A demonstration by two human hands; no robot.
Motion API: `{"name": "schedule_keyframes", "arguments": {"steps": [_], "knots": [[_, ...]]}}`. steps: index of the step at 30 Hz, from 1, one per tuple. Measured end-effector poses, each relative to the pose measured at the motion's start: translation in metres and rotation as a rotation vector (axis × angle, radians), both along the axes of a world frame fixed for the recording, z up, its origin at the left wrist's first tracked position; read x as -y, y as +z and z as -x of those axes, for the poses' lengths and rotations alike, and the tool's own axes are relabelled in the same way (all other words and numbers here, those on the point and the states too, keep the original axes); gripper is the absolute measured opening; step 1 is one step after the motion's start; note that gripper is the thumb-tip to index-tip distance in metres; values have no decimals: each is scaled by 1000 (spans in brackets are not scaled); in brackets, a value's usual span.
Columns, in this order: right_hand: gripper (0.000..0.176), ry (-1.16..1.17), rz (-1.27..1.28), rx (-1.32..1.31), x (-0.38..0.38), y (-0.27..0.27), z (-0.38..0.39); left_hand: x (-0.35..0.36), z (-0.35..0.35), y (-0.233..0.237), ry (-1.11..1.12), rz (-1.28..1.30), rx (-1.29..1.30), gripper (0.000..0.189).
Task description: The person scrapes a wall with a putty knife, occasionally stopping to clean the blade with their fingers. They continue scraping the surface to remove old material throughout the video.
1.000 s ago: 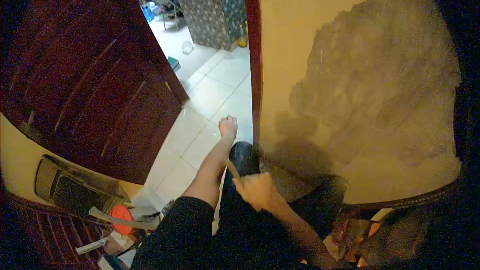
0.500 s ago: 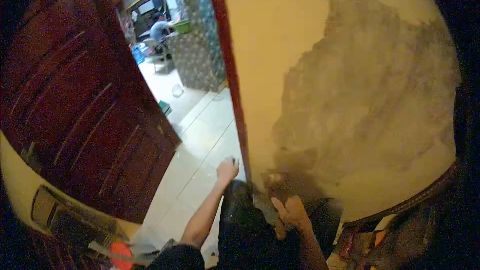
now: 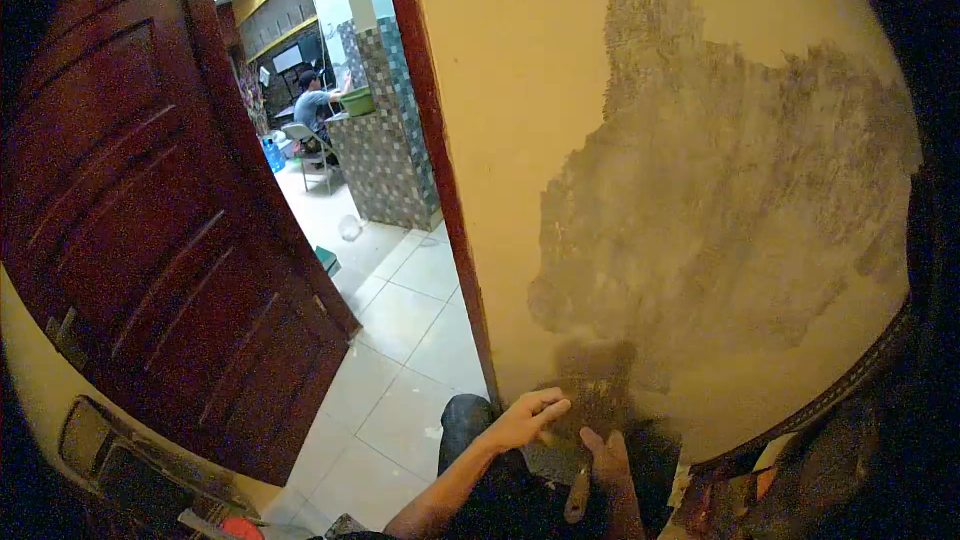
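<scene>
My right hand (image 3: 608,458) is closed around a scraper, low in front of the wall. The scraper's handle (image 3: 577,496) sticks out below my fingers, while its blade is hard to make out against the dark wall. Just left of it, my left hand (image 3: 525,420) has its fingers curled together near the blade area; what they hold, if anything, is hidden. Ahead stands a yellow wall (image 3: 500,140) with a large rough grey-brown patch (image 3: 690,200). A darker patch (image 3: 595,358) lies just above my hands.
A dark red door (image 3: 180,220) stands open at left, with its red frame (image 3: 440,140) beside the wall. Beyond the doorway are a tiled floor (image 3: 400,325), a mosaic-tiled counter (image 3: 380,180), a green basin (image 3: 357,102) and a seated person (image 3: 313,105). A red round object (image 3: 240,528) lies lower left.
My left hand has moved right, from over the floor by the door frame to beside the scraper. My right hand has dropped slightly and the handle now shows more clearly. The view has shifted.
</scene>
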State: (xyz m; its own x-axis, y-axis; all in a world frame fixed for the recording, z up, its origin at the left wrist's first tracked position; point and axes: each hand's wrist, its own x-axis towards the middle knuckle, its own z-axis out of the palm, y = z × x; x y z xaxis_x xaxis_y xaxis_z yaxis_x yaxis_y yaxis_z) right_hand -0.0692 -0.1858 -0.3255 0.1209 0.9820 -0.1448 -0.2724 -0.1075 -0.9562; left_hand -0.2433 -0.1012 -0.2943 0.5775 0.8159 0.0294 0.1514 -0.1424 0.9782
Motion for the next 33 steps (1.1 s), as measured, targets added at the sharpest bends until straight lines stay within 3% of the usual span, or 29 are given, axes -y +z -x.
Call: {"name": "schedule_keyframes", "arguments": {"steps": [4, 6, 8, 13, 15, 16, 17, 18, 19, 21, 24, 27, 29, 33], "knots": [[33, 9, -107, 14, 5, -3, -2, 1, -9, -13, -33, -11, 81, 29], [33, 12, 12, 16, 10, 1, -2, 0, -11, -27, -51, -43, 170, 28], [35, 26, 11, 19, 7, 3, -1, -1, -11, -33, -21, 109, 202, 27], [36, 68, -25, 22, 2, -3, 3, 7, -9, -6, 2, 99, 147, 29], [37, 38, 90, -83, 6, 6, 10, 5, -5, -7, -9, 128, 82, 30], [37, 41, 92, -83, 3, -19, 6, 5, -4, -11, -6, 108, 51, 30], [37, 76, -33, 96, 0, -62, -1, 3, -3, -14, -4, 91, 20, 31], [37, 98, -94, 185, 0, -66, -1, 1, -2, -17, -1, 94, 21, 31], [37, 113, -155, 274, -1, -52, 4, 0, -1, -19, 16, 67, -5, 32], [38, 73, -9, 67, -1, -15, 11, -2, 1, -22, 33, 47, -32, 34], [29, 138, 144, 123, -5, -10, 5, 0, 1, -21, 61, 70, -144, 39], [31, 77, 174, 28, -4, 1, 12, 0, -2, -20, 106, 85, 82, 42], [33, 98, 122, 6, -5, 0, 13, -8, 5, -33, 83, 59, -108, 39], [36, 205, 21, 95, -12, -13, 9, 0, 5, 2, 71, 88, -42, 36]]}}
